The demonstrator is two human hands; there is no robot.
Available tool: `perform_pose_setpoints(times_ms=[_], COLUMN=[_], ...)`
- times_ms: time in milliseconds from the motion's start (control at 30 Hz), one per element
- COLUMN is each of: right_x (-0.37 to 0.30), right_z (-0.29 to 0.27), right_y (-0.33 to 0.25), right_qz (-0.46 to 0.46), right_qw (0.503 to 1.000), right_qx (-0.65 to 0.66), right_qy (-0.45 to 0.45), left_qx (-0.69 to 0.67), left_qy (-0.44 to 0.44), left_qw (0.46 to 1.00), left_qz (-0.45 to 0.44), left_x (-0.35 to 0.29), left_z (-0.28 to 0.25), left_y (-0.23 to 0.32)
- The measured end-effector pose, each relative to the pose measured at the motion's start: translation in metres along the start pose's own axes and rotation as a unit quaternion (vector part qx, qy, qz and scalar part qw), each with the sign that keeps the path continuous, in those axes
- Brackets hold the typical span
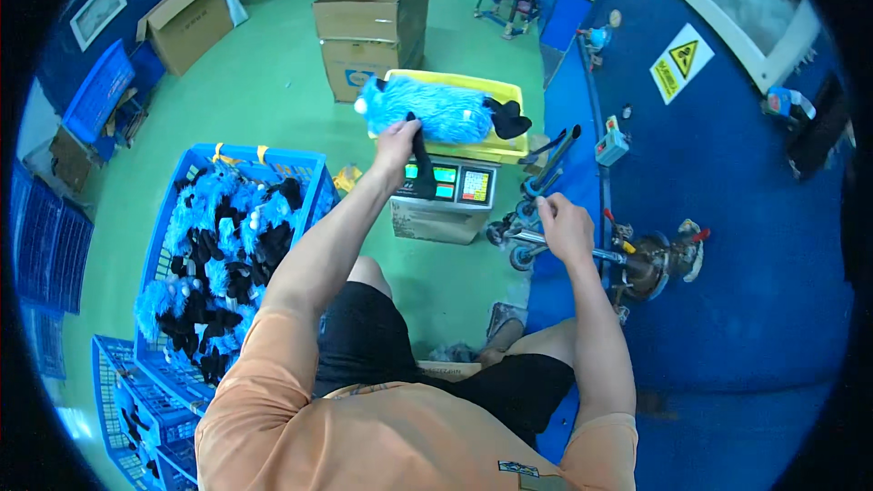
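A fluffy blue plush toy [436,109] with black limbs lies across a yellow tray [520,98]. My left hand [397,145] is closed on one of its black limbs, which hangs down over the display panel of a weighing scale [476,185]. Off to the right, my right hand [566,225] is raised with its fingers curled together, close to the metal tubes of a machine [605,255]. Whatever it may hold is hidden.
At my left stands a blue crate [314,160] full of blue and black plush toys [223,255], with more blue crates [114,345] below it. An open cardboard box [359,68] is beyond the tray. A blue machine wall [727,309] runs along my right.
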State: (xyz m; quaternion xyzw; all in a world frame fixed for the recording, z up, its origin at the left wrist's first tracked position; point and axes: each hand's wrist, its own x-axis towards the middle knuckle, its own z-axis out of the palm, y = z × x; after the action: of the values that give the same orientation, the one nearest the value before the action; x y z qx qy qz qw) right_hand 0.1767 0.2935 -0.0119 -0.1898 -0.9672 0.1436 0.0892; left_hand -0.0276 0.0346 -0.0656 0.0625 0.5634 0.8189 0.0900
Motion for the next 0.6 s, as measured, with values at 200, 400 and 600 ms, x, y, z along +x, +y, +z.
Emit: perform_pose_setpoints(times_ms=[200, 400, 600], right_x=[-0.001, -0.032, -0.060], right_z=[0.026, 0.066, 0.068], right_y=[-0.025, -0.039, -0.075], right_qz=[-0.028, -0.045, -0.041], right_qw=[0.930, 0.819, 0.720], right_qx=[0.364, 0.571, 0.688], right_qy=[0.039, -0.021, -0.078], left_qx=[0.018, -0.141, -0.399], left_qy=[-0.013, -0.027, -0.005], left_qw=[0.998, 0.989, 0.876], left_qz=[0.063, -0.043, -0.270], left_x=[-0.099, -0.161, -0.156], left_z=[0.019, 0.002, -0.025], left_y=[0.047, 0.027, -0.039])
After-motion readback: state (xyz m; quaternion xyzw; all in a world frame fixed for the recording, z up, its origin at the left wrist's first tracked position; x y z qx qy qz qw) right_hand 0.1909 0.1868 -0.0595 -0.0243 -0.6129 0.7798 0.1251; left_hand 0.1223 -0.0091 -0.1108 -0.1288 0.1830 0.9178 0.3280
